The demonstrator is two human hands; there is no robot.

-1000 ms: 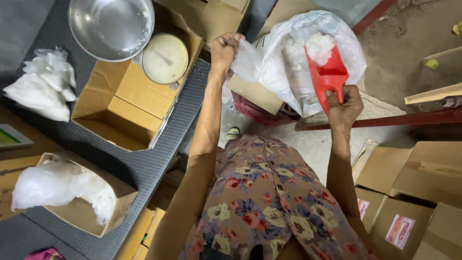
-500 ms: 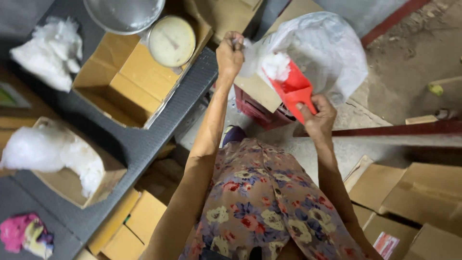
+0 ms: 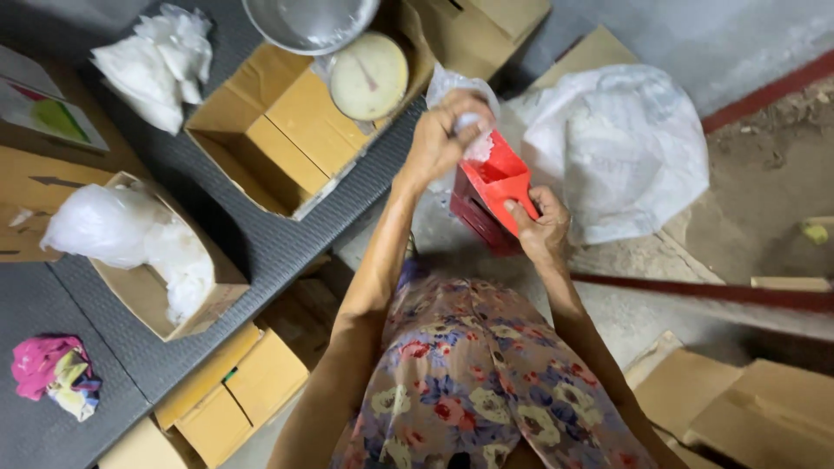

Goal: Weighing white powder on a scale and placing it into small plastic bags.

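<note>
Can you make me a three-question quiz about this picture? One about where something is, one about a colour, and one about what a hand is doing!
1. Where is the round scale?
A. In an open cardboard box
B. On the floor by the big white sack
C. In the person's lap

2. What colour is the scoop?
A. Blue
B. Red
C. Green

3. What is the right hand doing?
A. Resting flat on the table
B. Lifting the metal bowl
C. Gripping the scoop's handle

Answers:
1. A, the scale's dial sits inside the open brown box on the dark table, just under the metal bowl.
2. B, the scoop is bright red against the white sack.
3. C, its fingers are closed round the handle, while the left hand pinches a small clear bag at the scoop's mouth.
</note>
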